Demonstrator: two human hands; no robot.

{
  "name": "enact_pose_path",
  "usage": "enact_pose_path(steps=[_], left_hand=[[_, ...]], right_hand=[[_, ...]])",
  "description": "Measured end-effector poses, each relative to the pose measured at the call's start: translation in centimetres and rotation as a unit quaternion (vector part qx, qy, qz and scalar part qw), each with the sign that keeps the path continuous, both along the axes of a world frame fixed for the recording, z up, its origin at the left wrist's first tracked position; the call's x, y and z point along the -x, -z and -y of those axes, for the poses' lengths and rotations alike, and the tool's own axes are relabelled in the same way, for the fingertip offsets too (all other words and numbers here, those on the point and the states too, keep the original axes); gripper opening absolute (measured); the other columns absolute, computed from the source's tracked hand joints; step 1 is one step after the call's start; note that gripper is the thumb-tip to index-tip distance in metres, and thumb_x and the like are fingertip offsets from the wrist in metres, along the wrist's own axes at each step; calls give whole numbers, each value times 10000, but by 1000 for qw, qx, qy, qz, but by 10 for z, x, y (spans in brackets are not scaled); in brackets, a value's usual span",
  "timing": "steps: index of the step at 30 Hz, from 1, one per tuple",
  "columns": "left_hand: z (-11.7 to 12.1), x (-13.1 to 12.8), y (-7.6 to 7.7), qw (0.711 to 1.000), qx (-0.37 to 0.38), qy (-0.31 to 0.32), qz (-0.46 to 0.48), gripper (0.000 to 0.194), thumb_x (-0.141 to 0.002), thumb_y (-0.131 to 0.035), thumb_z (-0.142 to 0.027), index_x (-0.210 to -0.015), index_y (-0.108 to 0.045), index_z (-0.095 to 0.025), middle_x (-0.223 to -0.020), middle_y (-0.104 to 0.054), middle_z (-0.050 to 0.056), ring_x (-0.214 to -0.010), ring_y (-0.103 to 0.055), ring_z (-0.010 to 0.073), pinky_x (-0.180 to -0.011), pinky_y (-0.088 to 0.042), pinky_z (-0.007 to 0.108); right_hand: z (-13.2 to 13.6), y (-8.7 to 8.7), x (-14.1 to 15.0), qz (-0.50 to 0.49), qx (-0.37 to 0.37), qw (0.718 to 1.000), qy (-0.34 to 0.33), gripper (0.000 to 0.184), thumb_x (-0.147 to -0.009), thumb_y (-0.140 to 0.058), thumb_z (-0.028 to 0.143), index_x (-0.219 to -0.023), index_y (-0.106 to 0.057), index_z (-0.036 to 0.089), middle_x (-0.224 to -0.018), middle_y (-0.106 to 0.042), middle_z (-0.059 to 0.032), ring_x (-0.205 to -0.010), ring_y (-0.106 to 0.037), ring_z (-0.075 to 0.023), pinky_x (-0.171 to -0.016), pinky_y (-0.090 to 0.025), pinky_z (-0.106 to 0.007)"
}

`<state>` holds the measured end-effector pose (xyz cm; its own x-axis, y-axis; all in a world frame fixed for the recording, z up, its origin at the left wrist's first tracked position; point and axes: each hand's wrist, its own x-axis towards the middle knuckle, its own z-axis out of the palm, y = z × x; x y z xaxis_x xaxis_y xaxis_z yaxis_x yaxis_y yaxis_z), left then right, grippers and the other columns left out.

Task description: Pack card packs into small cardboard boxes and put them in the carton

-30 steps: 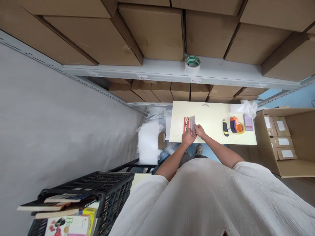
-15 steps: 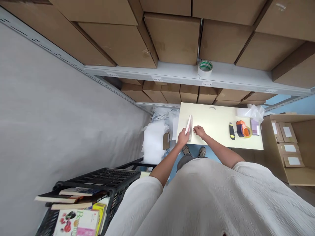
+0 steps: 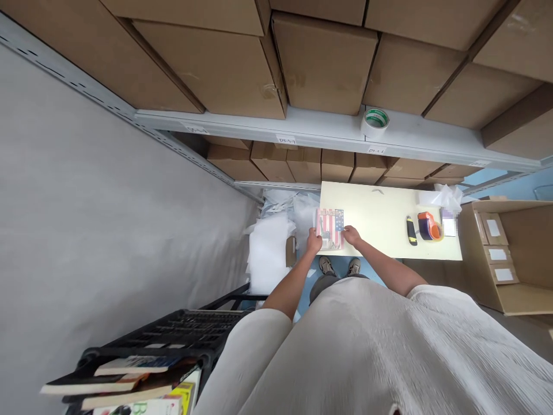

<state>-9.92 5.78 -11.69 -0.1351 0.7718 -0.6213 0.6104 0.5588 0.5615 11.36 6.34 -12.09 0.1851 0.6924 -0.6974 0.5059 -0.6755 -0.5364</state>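
Observation:
A book (image 3: 330, 222) with a flag-patterned cover of red and white stripes and a blue starred corner is held flat over the left end of the pale table (image 3: 375, 222). Its surface looks hazy, as though under clear or translucent wrapping. My left hand (image 3: 315, 241) grips its left edge, fingers closed. At the opposite edge, my right hand (image 3: 351, 236) pinches the right side; its fingertips are partly hidden. Farther right on the table lie a black-and-yellow utility knife (image 3: 411, 231) and an orange-and-purple tape dispenser (image 3: 429, 226).
White foam sheets (image 3: 268, 251) are stacked left of the table. A black crate (image 3: 168, 337) of books stands at lower left. To the right is an open carton (image 3: 525, 248) with small boxes inside. A shelf (image 3: 319, 124) ahead carries cartons and a tape roll (image 3: 375, 123).
The book was turned on edge in my left hand while my right hand let go. Now it lies flat, flag cover up, with both hands on it. The view has shifted slightly.

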Motion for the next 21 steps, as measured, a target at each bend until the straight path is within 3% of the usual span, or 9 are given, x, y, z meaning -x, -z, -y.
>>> enact_pose_path(steps=[3,6,9,16,21], left_hand=[[-2,-5,7,1000,18,24,-7,553,-963,-566,-161,-1515,-548,-178,-1386,-737,172,-1238,-729,326,-1020,-545,383],[-5,-13,12,998,15,59,-34,439,-965,-606,-227,-1401,-648,-200,-1470,-668,183,-1307,-695,329,-1080,-522,378],[-9,-24,14,996,23,81,-26,405,-943,-643,-240,-1341,-686,-180,-1433,-677,190,-1314,-695,316,-1112,-502,354],[-14,-63,15,994,11,52,93,783,-906,-701,-220,-1637,-427,-164,-1496,-682,176,-1353,-688,277,-1121,-514,329],[-17,-100,12,989,-17,38,140,762,-892,-711,-202,-1613,-468,-224,-1543,-673,128,-1400,-668,255,-1163,-521,344]], right_hand=[[2,-3,-4,19,7,1000,3,562,-934,-633,318,-1478,-625,175,-1388,-738,-156,-1190,-741,-282,-995,-580,-347],[4,-7,-13,35,12,999,7,563,-949,-626,320,-1491,-611,169,-1385,-736,-160,-1167,-747,-283,-984,-581,-343],[6,-8,-24,48,14,999,15,562,-948,-629,308,-1494,-599,176,-1359,-742,-155,-1159,-744,-282,-996,-576,-353],[6,-8,-60,78,-16,995,54,551,-922,-628,315,-1459,-597,195,-1337,-741,-127,-1158,-739,-249,-1015,-565,-329],[4,-10,-96,57,-39,995,78,597,-893,-652,350,-1471,-578,223,-1452,-693,-133,-1230,-718,-254,-1018,-573,-341]])
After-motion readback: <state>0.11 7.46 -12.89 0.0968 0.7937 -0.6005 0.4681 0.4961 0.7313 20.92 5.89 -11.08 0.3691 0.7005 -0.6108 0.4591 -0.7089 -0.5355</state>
